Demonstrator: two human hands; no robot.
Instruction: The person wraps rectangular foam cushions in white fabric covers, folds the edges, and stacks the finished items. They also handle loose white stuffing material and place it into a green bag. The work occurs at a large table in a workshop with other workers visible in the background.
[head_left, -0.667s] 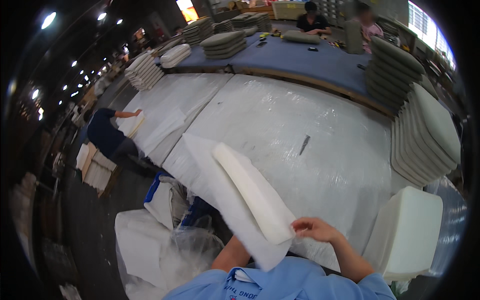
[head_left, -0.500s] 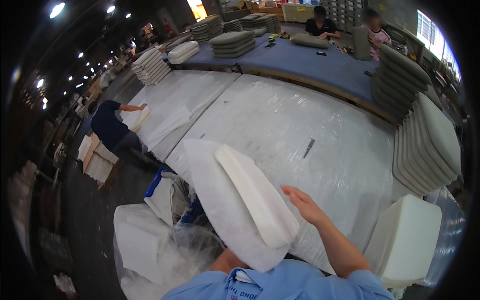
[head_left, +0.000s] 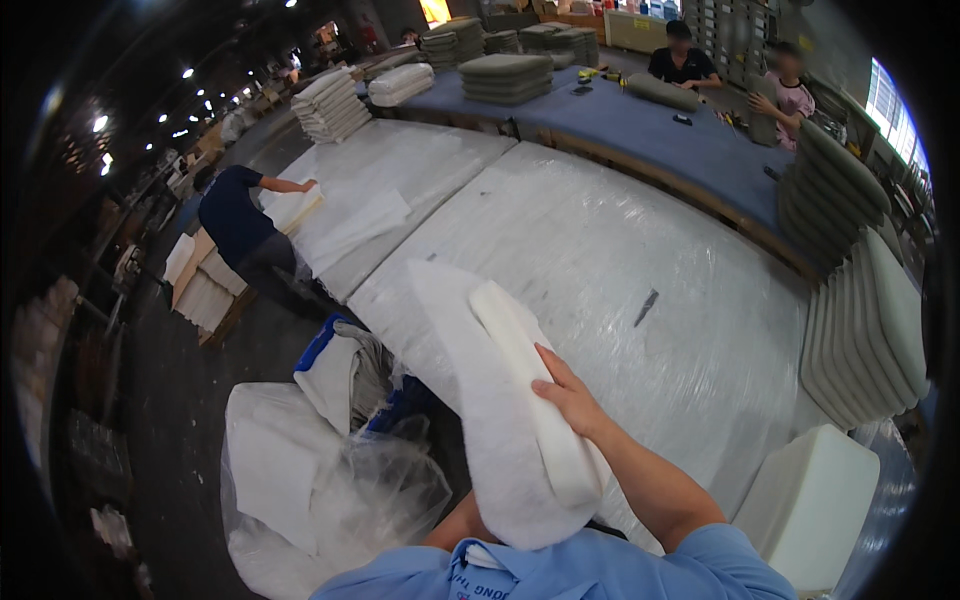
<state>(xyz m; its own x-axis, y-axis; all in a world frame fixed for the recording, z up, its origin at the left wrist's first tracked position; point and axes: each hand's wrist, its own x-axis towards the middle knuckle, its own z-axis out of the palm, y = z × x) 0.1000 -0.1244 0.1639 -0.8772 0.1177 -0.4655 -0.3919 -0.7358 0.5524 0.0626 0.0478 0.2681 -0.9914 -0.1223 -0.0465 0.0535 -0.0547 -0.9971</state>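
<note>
A long white foam pad [head_left: 512,335] stands tilted on its edge in front of me, against a larger, fluffy sheet of white batting [head_left: 475,410]. My right hand [head_left: 570,395] grips the foam pad from the right, its fingers and thumb pressed to the pad's upper side. Of my left arm only the forearm [head_left: 462,524] shows, below the batting. The batting hides my left hand and its fingers. Under the pad's far end lies a plastic-covered table [head_left: 700,330].
A white foam block [head_left: 812,505] and a stack of pale cushions [head_left: 865,330] stand at right. Left of me are a clear plastic bag [head_left: 270,480] with white sheets and a blue-rimmed bin [head_left: 318,345]. A co-worker [head_left: 240,220] bends over the table; two people sit beyond the blue table [head_left: 640,135].
My right hand has moved in from beside the foam pad and taken hold of it. Pad and batting have tipped more upright. The view has shifted slightly.
</note>
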